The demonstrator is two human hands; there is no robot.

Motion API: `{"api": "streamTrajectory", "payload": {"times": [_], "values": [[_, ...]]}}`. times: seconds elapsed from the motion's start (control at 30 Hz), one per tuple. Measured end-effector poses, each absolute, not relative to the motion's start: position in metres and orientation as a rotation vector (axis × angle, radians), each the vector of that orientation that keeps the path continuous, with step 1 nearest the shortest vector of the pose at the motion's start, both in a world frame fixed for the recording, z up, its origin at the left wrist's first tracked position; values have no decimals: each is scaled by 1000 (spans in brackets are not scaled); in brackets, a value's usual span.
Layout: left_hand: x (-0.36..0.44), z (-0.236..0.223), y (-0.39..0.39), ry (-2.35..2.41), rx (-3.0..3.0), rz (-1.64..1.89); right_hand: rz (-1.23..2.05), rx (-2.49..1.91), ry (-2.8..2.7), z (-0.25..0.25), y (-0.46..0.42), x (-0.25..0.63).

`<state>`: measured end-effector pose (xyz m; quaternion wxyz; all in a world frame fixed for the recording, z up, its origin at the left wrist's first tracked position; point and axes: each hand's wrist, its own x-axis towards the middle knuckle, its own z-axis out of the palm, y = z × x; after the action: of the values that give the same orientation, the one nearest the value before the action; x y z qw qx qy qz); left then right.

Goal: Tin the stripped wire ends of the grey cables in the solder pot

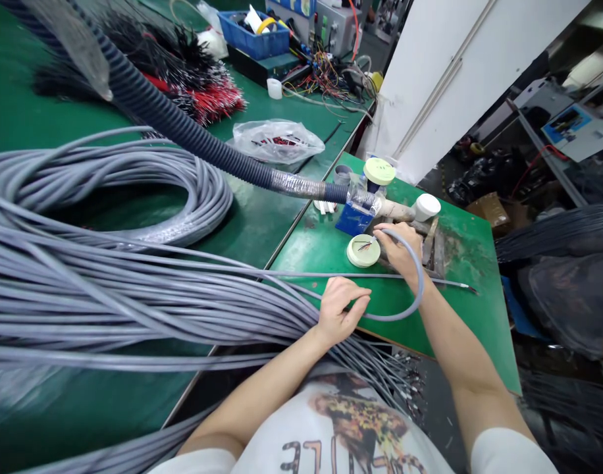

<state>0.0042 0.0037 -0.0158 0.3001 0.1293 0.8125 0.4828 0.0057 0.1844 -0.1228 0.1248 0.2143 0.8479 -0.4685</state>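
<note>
My right hand (401, 249) is closed on a grey cable (416, 270) near its end. The bare, thin wires (365, 246) of that end point down into a shallow, cream-coloured round dish (363, 255). From my right hand the cable bends in a loop back toward my left hand (341, 306). My left hand is curled, thumb and forefinger tips close together, over the thick bundle of grey cables (262, 299). Whatever its fingers hold is hidden. Another cable end (467, 286) lies on the green board (459, 316) beyond my right forearm.
A dark corrugated hose (197, 141) crosses above the table, ending by a blue box (353, 218). Nearby are a lidded jar (379, 172) and a white cup (426, 207). Coiled cable (203, 191), a plastic bag (279, 141) and a blue bin (256, 43) occupy the table.
</note>
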Motion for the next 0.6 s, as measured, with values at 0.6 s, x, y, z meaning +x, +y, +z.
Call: {"api": "streamTrajectory", "payload": {"times": [0.6], "values": [[8,-17,4,2216,367,1310,-933,836,2570,-142,268,58]]}}
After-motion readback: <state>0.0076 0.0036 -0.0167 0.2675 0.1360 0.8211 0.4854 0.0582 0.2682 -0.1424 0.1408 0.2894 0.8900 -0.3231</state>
